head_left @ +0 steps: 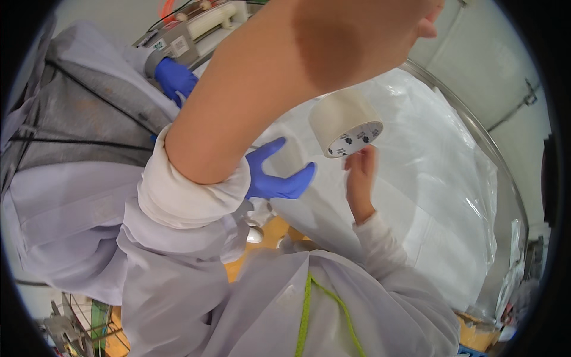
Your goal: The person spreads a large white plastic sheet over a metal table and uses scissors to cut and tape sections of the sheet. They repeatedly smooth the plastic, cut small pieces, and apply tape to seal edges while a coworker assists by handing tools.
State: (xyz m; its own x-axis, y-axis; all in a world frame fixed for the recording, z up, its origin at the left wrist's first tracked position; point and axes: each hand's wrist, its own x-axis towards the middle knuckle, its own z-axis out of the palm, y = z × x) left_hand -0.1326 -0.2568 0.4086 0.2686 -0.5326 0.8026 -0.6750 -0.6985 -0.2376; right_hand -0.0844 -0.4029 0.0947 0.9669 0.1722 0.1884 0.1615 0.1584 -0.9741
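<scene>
My left forearm crosses the view close up, sleeve rolled to the elbow. At the top edge my left hand (pixel 427 25) is mostly cut off; only a few fingertips show, and what it touches is hidden. Below it, a wide roll of cream-coloured tape (pixel 339 119) is held tilted over the white plastic sheeting (pixel 428 160). My right hand (pixel 361 178) grips the roll's near lower edge, its fingers partly behind the core. Left of the roll, a co-worker's blue-gloved hand (pixel 276 172) is spread with thumb apart, touching nothing that I can see.
The co-worker in pale clothing stands at the left, another blue glove (pixel 174 78) beside a metal machine with a roller (pixel 211 24). A curved metal rim (pixel 505 172) borders the sheeting at the right. A rack (pixel 74 327) stands at lower left.
</scene>
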